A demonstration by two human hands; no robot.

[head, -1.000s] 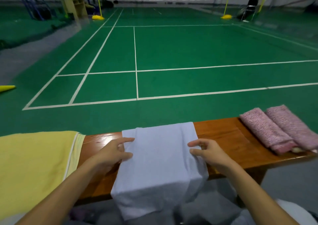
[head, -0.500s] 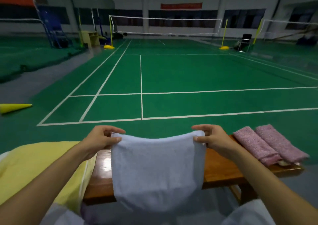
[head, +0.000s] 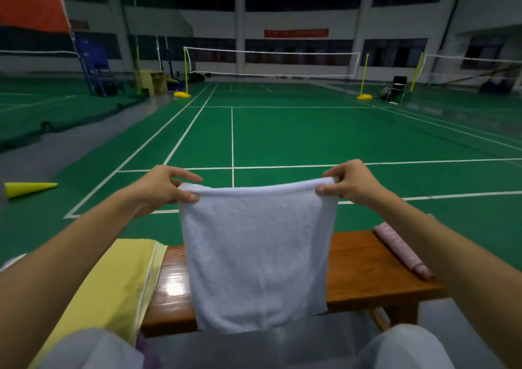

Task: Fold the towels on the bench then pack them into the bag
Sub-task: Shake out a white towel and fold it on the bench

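A white towel hangs doubled in the air in front of the wooden bench. My left hand pinches its upper left corner and my right hand pinches its upper right corner. The towel's lower edge dangles past the bench's front edge. A pink towel lies folded at the bench's right end, partly hidden by my right forearm. On the bench's left end lies yellow cloth with a white trim. No bag is recognisable in view.
Beyond the bench spreads a green badminton court with white lines and a net. A yellow cone lies on the floor at the left. My knees in light trousers fill the bottom corners.
Both hands have lifted the white towel off the bench and raised it into the air. My head has tilted up, showing more of the hall.
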